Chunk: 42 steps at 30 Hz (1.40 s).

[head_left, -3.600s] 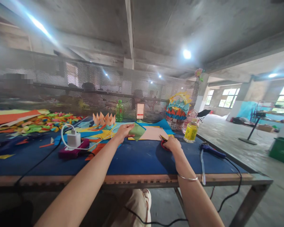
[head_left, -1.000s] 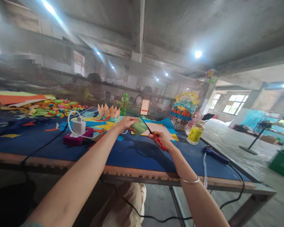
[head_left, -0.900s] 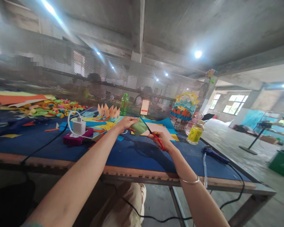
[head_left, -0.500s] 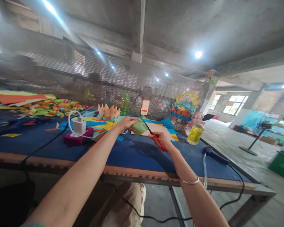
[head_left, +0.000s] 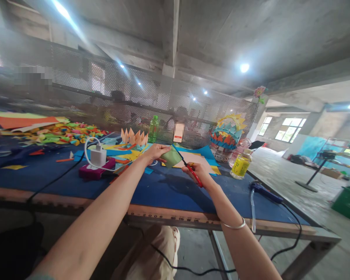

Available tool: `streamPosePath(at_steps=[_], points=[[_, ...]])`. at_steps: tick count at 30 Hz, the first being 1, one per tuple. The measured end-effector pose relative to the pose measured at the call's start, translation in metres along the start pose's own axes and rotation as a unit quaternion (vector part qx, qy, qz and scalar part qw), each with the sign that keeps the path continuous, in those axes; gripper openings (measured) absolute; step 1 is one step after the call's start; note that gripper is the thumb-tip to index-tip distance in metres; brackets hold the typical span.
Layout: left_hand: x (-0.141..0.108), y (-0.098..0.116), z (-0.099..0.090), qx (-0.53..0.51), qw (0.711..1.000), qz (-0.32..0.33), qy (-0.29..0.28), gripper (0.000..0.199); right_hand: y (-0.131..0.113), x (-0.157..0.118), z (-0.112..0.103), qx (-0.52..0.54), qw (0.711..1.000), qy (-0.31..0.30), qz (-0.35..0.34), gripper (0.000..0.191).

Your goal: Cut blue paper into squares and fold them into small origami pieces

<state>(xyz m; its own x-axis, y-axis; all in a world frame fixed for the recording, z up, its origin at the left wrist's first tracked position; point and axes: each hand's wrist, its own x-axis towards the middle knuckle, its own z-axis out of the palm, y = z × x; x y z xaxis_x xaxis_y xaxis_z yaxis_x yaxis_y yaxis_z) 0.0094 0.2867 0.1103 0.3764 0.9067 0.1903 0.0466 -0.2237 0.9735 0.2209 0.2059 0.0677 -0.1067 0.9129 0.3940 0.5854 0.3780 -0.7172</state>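
Note:
Between the fingers of my left hand (head_left: 156, 153) is a small piece of green paper (head_left: 172, 157), raised above the table. My right hand (head_left: 198, 172) grips red-handled scissors (head_left: 195, 175), whose dark blades lie along the paper's right edge. Behind and below the hands rest sheets of pale pink paper (head_left: 197, 160) over yellow and blue sheets. A peach-coloured paper crown shape (head_left: 134, 137) with pointed tips stands left of my left hand, among yellow and orange strips.
A purple power block (head_left: 95, 169) with a white charger sits left of my left arm. To the right are a yellow-labelled bottle (head_left: 240, 165), a decorated paper basket (head_left: 226, 136) and a blue glue gun (head_left: 265, 191). Paper scraps (head_left: 61, 130) heap at far left.
The red scissor handles look closer together and my right-hand fingers have shifted slightly. My left hand and the green paper stay nearly in place.

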Motion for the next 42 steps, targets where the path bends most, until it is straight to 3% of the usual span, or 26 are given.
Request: streamPosePath(at_steps=[6, 25, 42], points=[[-0.004, 0.002, 0.004, 0.01, 1.0, 0.004, -0.029, 0.056, -0.012, -0.005, -0.003, -0.018, 0.999, -0.005, -0.032, 0.046], [-0.004, 0.001, 0.005, 0.014, 0.999, 0.003, -0.041, 0.057, -0.01, -0.002, 0.003, -0.01, 1.0, -0.001, 0.021, 0.045], [-0.002, -0.001, 0.004, 0.015, 0.999, 0.006, -0.045, 0.064, -0.002, 0.002, 0.001, -0.076, 0.994, 0.032, -0.071, 0.044]])
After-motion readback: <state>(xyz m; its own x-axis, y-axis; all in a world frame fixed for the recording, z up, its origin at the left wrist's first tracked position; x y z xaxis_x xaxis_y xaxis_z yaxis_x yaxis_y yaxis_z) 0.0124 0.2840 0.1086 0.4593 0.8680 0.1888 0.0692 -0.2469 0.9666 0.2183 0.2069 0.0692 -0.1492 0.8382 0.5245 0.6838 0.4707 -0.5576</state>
